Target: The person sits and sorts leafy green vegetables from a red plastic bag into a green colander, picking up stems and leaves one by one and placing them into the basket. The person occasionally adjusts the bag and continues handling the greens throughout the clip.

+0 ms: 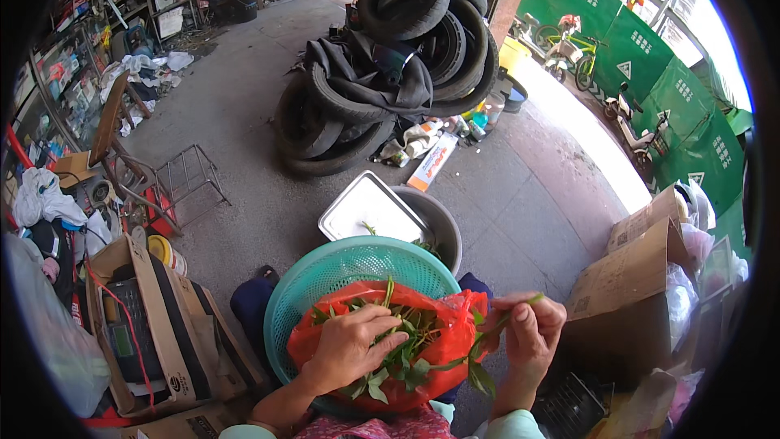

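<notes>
A red plastic bag (313, 333) full of leafy greens (418, 329) sits in a turquoise mesh basket (284, 293) at my lap. My left hand (353, 345) lies over the greens inside the bag, thumb and fingers apart. To the right of the bag, my right hand (532, 329) is closed in a pinch on a green stem, its tip poking out above the fingers. Leaves (481, 374) hang down beside that hand. Past the basket, a white tray (345, 215) with a sprig on it leans over a grey metal basin (447, 236), which holds some greens.
Old tyres (333, 126) are piled on the floor ahead. A long box (432, 161) and bottles lie by them. Cardboard boxes (621, 276) stand close on my right. An open carton (130, 341), a metal frame (191, 175) and clutter fill the left.
</notes>
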`<state>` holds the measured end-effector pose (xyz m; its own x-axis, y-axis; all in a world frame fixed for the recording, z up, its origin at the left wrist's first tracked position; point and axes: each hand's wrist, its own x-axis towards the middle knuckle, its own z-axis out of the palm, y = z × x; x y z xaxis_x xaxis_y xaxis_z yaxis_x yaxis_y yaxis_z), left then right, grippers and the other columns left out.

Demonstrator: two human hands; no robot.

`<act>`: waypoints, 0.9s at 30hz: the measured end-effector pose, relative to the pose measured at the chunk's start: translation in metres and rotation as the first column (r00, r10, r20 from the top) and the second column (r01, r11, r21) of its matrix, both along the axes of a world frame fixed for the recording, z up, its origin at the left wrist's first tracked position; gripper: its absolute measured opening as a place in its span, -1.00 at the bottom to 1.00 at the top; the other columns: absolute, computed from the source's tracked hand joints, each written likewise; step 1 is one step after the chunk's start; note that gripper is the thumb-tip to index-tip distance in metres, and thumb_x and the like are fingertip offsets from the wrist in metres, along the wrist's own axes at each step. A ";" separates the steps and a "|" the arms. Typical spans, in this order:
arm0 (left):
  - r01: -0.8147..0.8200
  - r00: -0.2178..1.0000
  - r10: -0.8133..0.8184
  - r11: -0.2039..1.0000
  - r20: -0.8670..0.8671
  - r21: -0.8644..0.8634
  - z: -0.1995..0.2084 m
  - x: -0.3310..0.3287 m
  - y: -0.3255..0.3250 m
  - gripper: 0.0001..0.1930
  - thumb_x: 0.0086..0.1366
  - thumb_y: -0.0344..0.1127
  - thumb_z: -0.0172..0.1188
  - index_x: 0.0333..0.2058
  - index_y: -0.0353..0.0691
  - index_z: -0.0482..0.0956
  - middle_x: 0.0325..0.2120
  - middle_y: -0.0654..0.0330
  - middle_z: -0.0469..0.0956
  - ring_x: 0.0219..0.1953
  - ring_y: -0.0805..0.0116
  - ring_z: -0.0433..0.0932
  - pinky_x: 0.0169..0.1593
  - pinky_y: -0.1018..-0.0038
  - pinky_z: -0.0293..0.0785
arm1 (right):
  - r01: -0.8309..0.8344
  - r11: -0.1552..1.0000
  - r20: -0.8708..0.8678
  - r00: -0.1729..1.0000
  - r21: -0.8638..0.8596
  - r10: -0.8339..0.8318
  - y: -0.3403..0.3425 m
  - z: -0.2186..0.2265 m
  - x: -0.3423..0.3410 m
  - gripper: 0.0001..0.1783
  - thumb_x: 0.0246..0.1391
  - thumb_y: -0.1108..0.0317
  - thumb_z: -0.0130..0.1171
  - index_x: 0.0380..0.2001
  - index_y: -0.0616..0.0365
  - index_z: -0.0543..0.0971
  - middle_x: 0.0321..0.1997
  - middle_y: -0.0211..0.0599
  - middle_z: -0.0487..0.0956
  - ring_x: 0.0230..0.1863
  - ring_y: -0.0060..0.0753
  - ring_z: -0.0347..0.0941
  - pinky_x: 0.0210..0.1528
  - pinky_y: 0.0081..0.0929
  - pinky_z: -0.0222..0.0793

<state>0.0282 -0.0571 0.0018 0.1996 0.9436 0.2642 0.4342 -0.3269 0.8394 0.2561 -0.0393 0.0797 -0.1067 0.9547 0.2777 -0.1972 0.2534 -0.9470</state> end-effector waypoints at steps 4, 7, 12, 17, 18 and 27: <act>-0.038 0.985 0.020 0.994 0.173 0.102 0.017 -0.003 0.007 -0.76 0.18 -0.34 0.33 -0.16 -0.25 0.66 -0.26 0.09 0.58 -0.23 0.21 0.62 -0.17 0.38 0.53 | -0.270 0.868 0.009 0.954 -0.417 0.301 0.008 0.006 -0.025 -0.67 0.18 0.25 0.20 -0.28 0.40 0.66 -0.62 -0.29 0.55 -0.67 -0.62 0.37 -0.64 -0.71 0.20; -0.021 0.967 0.004 0.998 0.255 0.065 0.035 -0.013 0.006 -0.75 0.18 -0.38 0.33 -0.14 -0.24 0.66 -0.26 0.14 0.58 -0.17 0.26 0.59 -0.07 0.43 0.48 | -0.439 0.790 0.045 0.863 -0.427 0.503 0.005 -0.007 -0.038 -0.70 0.28 0.22 0.12 -0.24 0.27 0.65 -0.58 -0.46 0.54 -0.57 -0.75 0.38 -0.61 -0.72 0.18; 0.177 0.846 -0.157 0.984 0.509 0.010 0.040 -0.013 0.004 -0.76 0.17 -0.47 0.33 -0.15 -0.26 0.68 -0.25 0.16 0.57 -0.16 0.34 0.55 -0.09 0.46 0.48 | -0.538 0.719 0.003 0.799 -0.440 0.601 0.013 -0.009 -0.039 -0.69 0.26 0.20 0.15 -0.37 0.24 0.65 -0.59 -0.52 0.54 -0.54 -0.79 0.33 -0.55 -0.69 0.17; 0.400 0.502 -0.163 0.914 0.849 -0.061 0.042 -0.012 0.001 -0.83 0.13 -0.58 0.30 -0.27 -0.29 0.68 -0.24 0.13 0.56 -0.14 0.37 0.51 -0.04 0.46 0.44 | -0.669 0.681 -0.053 0.724 -0.298 0.688 0.016 -0.020 -0.043 -0.72 0.22 0.23 0.20 -0.33 0.28 0.66 -0.51 -0.41 0.61 -0.43 -0.70 0.47 -0.39 -0.66 0.36; 0.376 0.447 -0.173 0.927 0.878 -0.009 0.046 -0.013 0.002 -0.89 0.14 -0.59 0.25 -0.32 -0.33 0.66 -0.22 0.07 0.55 -0.16 0.37 0.50 -0.03 0.46 0.42 | -0.730 0.621 -0.044 0.657 -0.285 0.752 0.019 -0.021 -0.042 -0.70 0.23 0.22 0.18 -0.28 0.31 0.65 -0.44 -0.37 0.63 -0.36 -0.67 0.49 -0.31 -0.63 0.39; -0.366 0.676 0.015 0.875 0.737 0.318 0.081 -0.049 -0.026 -0.82 0.33 -0.34 0.10 -0.25 -0.36 0.41 -0.35 -0.06 0.47 -0.61 0.30 0.49 -0.46 0.46 0.48 | -0.486 0.865 0.684 0.674 0.125 0.280 0.012 -0.014 -0.036 -0.61 0.06 0.23 0.31 -0.08 0.20 0.64 -0.09 -0.01 0.64 0.02 -0.16 0.56 0.11 -0.24 0.42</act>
<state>-0.0208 -0.0831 0.0824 -0.3799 0.7002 0.6045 -0.1240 -0.6861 0.7168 0.2196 -0.0276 0.0661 -0.6904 0.6804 0.2457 0.2711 0.5583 -0.7841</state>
